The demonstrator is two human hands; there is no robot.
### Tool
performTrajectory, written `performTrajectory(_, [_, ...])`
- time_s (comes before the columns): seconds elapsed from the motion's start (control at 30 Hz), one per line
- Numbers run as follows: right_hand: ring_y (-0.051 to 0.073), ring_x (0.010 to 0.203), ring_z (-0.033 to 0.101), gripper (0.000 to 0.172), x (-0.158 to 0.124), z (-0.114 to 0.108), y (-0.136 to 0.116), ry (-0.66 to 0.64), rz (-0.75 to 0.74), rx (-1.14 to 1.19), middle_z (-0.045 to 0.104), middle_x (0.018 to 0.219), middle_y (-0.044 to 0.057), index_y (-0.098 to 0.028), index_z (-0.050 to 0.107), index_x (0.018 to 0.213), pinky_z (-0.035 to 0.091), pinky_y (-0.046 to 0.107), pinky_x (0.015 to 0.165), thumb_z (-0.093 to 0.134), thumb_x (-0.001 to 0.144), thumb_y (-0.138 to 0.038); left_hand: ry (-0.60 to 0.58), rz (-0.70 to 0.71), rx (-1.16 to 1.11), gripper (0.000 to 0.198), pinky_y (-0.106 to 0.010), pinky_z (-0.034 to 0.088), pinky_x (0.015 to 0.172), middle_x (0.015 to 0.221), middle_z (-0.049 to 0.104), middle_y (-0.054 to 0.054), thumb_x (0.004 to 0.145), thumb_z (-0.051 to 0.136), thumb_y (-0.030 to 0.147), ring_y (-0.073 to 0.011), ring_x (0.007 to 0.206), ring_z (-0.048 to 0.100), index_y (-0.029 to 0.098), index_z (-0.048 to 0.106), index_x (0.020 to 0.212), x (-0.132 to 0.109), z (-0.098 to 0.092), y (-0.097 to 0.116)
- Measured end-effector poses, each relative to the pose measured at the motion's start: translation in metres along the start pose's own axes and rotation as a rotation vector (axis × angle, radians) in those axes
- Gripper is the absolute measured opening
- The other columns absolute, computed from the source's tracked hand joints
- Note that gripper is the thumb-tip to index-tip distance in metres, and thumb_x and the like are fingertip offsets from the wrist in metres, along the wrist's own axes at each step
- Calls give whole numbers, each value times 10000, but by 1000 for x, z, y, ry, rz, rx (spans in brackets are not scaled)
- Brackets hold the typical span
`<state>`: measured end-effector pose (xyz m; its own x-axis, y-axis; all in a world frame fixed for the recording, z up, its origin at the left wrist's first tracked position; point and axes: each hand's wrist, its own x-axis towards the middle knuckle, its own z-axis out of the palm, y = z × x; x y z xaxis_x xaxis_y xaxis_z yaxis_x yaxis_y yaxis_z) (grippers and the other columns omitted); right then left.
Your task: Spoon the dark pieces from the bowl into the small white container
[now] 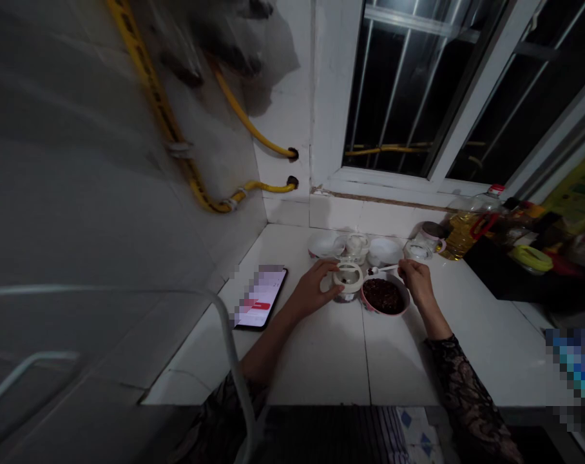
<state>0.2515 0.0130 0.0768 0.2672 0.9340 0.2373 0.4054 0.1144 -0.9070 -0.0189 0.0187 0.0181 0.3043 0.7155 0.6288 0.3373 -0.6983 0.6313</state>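
My left hand (316, 288) is closed around the rim of a small clear jar (348, 281) with a white collar, its top open. Between the fingers of my right hand (417, 281) is a small white spoon (385, 269), held level. The spoon's tip, with a dark bit on it, hovers over the back left edge of a bowl (383, 295) of dark reddish-brown sauce or paste. The bowl stands on the counter right beside the jar. What little lies inside the jar is hard to make out.
Behind the jar stand white bowls (385, 250), another lidded jar (357, 245) and a pink-handled mug (431, 236). A lit phone (262, 301) lies at the left. An oil bottle (459, 235) and a black box (502, 267) crowd the right. A white metal tube (234, 361) crosses the near left.
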Motion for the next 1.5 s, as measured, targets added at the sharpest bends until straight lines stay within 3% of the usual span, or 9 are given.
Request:
performTrajectory(0.17, [147,548,430,432,-16,20,-16,35,-192,-106,473,533,-13,-235,482,597,345,272,546,428,837,-590,-3,-6,3,276,-441,552,974,1222,652,-101,834,705,279,-257,1164,639,231,603,1087,0,0,0])
performTrajectory(0.33, [178,663,557,419,-35,33,-21,-134,-500,-454,598,667,47,-230,541,695,399,281,656,360,953,-506,-11,-4,10,298,-428,565,945,1227,653,-96,835,711,296,-253,1160,640,235,599,1105,0,-1,0])
performTrajectory(0.43, [182,676,572,420,-36,28,-21,-148,-572,-484,616,700,65,-228,557,719,407,281,669,340,973,-483,-16,-7,10,289,-431,553,970,1232,652,-98,839,712,302,-253,1162,639,234,602,1097,0,-1,1])
performTrajectory(0.6, [157,581,494,456,-22,-3,-14,36,-404,-416,531,576,9,-229,509,646,376,267,598,346,951,-527,-11,-5,2,274,-447,535,993,1234,651,-110,848,703,299,-263,1178,633,229,603,1093,-1,-2,2])
performTrajectory(0.77, [183,585,525,458,-8,-27,4,6,-270,-536,595,567,44,-208,590,641,348,279,570,382,896,-527,1,3,5,275,-436,535,987,1221,658,-104,842,706,293,-257,1167,641,234,606,1092,-1,-1,0])
performTrajectory(0.9, [210,649,584,432,-9,-19,9,-70,-230,-661,682,654,83,-202,683,718,349,290,601,382,896,-455,3,4,13,280,-429,541,986,1223,658,-93,843,708,302,-246,1156,646,238,607,1096,-1,0,-1])
performTrajectory(1.03, [214,677,604,446,-11,-10,8,-143,-210,-641,708,696,84,-202,728,794,367,289,620,376,902,-454,5,18,7,276,-439,545,985,1222,658,-100,842,714,308,-250,1146,650,232,611,1087,-1,0,-1])
performTrajectory(1.5, [182,581,518,406,-1,-12,21,-94,-51,-411,552,515,23,-224,544,539,314,281,546,433,768,-541,5,19,-1,284,-450,541,989,1229,652,-114,849,706,311,-261,1156,642,222,603,1099,-1,0,-1])
